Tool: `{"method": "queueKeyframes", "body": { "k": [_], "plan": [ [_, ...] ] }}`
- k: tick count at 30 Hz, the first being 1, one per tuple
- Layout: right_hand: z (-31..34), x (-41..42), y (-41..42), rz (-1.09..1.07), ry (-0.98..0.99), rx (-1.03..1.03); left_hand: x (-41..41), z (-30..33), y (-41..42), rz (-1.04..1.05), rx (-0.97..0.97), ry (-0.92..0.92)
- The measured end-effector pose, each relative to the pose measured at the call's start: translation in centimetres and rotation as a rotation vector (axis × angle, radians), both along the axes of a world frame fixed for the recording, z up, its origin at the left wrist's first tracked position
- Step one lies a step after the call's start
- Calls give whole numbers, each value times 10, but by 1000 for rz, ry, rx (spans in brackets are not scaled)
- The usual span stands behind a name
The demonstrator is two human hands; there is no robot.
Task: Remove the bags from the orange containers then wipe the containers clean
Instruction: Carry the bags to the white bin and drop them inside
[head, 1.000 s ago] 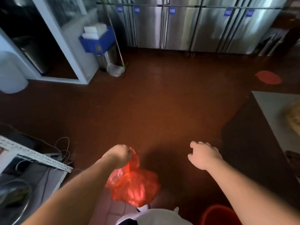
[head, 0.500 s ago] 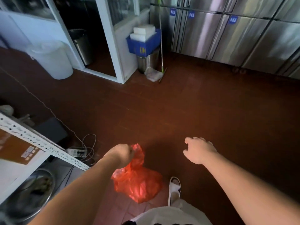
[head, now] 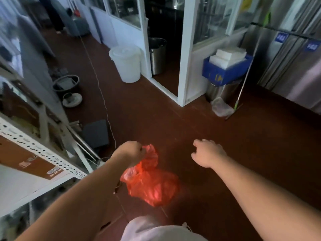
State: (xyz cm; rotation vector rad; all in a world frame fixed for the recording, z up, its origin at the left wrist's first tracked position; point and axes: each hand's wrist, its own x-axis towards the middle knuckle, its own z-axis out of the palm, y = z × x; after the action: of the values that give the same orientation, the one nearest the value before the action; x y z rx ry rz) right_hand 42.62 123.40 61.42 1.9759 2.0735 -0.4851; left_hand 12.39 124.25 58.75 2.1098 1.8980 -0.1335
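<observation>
On the far left I see a white perforated metal shelf [head: 40,150], hard-edged, with a thin cord [head: 102,94] trailing across the dark red-brown floor [head: 173,122] beside it. My left hand [head: 130,152] has its fingers curled tight round the gathered neck of the red bag [head: 151,185], which hangs below the fist, clear of the floor, thin and crinkled, glossy, lumpy with whatever is inside. My right hand [head: 208,153] holds nothing, fingers loosely curled. No orange container is in view. Further right stand a lidded white plastic bucket [head: 126,63], a steel bin [head: 222,89] under a blue crate [head: 227,72], and a mop [head: 243,80] leaning by steel cabinets. I judge the risks to be the flimsy film tearing or slipping from the fist and spilling, or a foot catching that cord
</observation>
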Motion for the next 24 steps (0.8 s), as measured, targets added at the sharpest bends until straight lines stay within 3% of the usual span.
{"method": "queueKeyframes", "body": {
  "k": [9, 13, 24],
  "plan": [
    [-4, -82, 211, 201, -50, 27, -35, -8, 160, 286, 17, -136],
    [1, -126, 310, 198, -53, 53, -69, -21, 245, 308, -20, -182],
    [-6, -220, 514, 172, -14, 10, -177, -13, 442, 324, -112, -51]
  ]
}}
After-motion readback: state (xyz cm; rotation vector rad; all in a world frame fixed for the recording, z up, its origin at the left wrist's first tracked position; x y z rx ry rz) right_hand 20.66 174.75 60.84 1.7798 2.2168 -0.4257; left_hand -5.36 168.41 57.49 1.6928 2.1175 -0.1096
